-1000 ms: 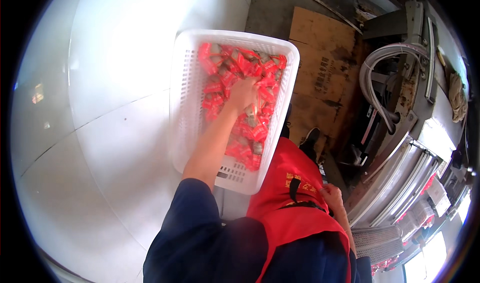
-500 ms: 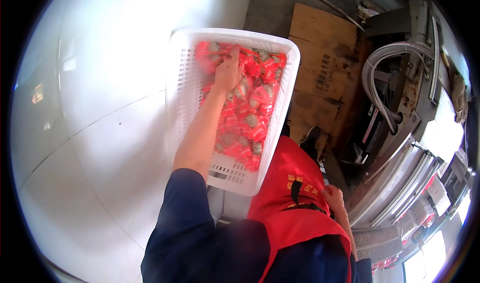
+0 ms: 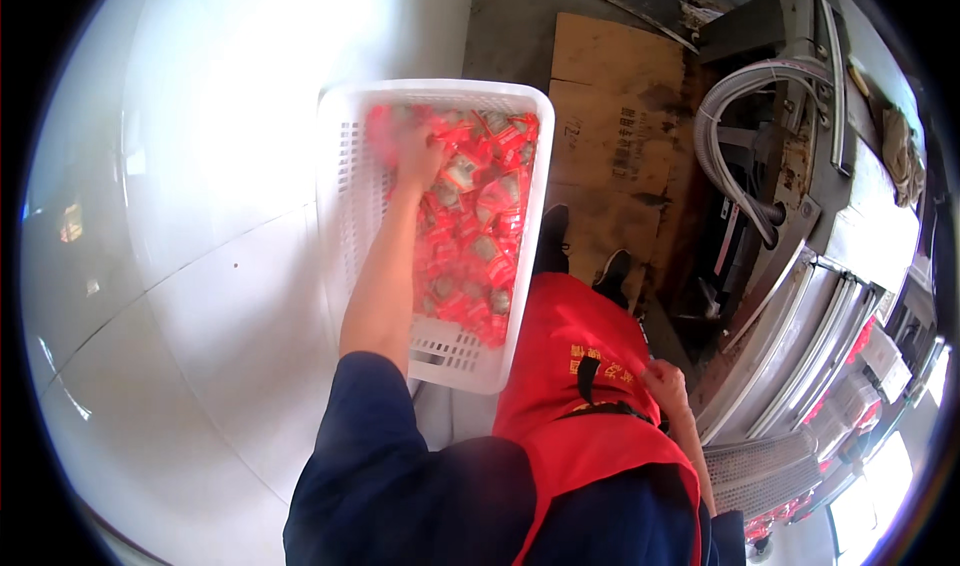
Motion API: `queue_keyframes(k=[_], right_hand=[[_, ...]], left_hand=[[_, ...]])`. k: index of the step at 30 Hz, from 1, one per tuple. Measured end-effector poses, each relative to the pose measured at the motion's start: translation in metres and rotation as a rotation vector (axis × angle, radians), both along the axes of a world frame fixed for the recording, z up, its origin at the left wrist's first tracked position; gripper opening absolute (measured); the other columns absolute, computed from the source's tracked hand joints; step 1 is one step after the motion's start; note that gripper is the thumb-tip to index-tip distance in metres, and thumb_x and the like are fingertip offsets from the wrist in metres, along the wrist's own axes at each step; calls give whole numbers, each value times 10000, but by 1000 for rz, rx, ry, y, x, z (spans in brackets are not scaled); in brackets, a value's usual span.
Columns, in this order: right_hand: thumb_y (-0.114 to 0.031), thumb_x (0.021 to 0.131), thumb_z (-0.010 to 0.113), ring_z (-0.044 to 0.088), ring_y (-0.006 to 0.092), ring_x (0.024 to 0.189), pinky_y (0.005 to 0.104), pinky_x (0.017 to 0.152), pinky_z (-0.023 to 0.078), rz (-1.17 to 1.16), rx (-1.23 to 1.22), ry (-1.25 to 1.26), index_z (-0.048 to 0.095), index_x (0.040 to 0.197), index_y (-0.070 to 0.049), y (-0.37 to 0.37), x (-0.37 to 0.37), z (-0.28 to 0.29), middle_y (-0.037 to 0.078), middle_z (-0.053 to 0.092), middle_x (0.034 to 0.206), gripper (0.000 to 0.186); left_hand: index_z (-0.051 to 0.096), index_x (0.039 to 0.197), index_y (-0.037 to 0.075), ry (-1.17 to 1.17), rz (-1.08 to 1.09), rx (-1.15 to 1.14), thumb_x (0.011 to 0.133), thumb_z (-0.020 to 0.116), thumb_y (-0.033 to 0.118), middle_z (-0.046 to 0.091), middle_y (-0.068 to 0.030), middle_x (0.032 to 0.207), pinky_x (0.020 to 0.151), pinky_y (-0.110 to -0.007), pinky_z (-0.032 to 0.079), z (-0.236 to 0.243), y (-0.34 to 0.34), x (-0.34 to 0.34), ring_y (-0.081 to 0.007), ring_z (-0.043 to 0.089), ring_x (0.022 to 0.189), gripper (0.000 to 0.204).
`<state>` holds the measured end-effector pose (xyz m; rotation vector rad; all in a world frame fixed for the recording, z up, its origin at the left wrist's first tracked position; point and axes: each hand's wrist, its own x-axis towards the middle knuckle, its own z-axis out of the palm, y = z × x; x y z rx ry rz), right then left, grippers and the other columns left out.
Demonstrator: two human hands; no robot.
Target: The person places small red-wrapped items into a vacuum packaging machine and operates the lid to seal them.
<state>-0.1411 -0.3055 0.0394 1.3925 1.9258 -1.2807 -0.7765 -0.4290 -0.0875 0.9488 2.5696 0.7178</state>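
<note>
A white plastic basket (image 3: pixel 484 371) with slotted walls holds many small red-and-clear packets (image 3: pixel 490 201) with greyish contents. My left hand (image 3: pixel 418 156) reaches down among the packets in the far left part of the basket. Motion blurs its fingers, and whether they grip a packet does not show. A red blur lies just beside the fingertips. My right hand (image 3: pixel 665 384) hangs at my side against the edge of the red apron (image 3: pixel 590 316), its fingers curled in, with no object visible in it.
The basket stands against a glossy white surface (image 3: pixel 220 296) at left. Flattened cardboard (image 3: pixel 610 156) lies on the floor beyond my shoes (image 3: pixel 612 274). At right stands a metal machine (image 3: pixel 800 156) with a looped grey hose (image 3: pixel 712 131). A mesh basket (image 3: pixel 760 476) is at lower right.
My left hand has moved slightly left within the basket and is now blurred, with red packets smeared beside it. The whole view has shifted a little. My right hand stays at my side.
</note>
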Motion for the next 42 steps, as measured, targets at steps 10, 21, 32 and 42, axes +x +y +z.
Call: queue_keyframes(k=[10,21,32,42], right_hand=[[-241,831,730,724,281,814,366,744,560,93,26,117,721,1039,-4,26,7,-28,181,729,873,316],[-285,860,675,689,374,890,450,816,543,-67,240,491,696,1002,-31,118,-8,59,181,719,926,292],[-246,860,696,701,264,784,370,737,550,-575,257,468,698,1025,17,123,163,79,159,726,882,311],[-193,902,658,693,154,741,308,685,555,-1167,208,458,694,1037,65,92,228,58,103,714,843,294]], left_hand=[[685,1048,42,-854,460,622,916,691,34,708,-53,925,664,-268,551,145,-52,23,-128,663,750,133],[649,1173,-32,-636,-118,463,925,622,-25,715,-85,1064,830,-272,535,304,120,208,-131,674,917,249],[664,1150,-30,-989,-889,285,978,586,21,728,-59,983,729,-251,546,292,379,553,-97,672,825,196],[685,939,17,-745,-1040,245,878,651,75,742,-69,789,608,-304,524,195,491,699,-108,678,667,91]])
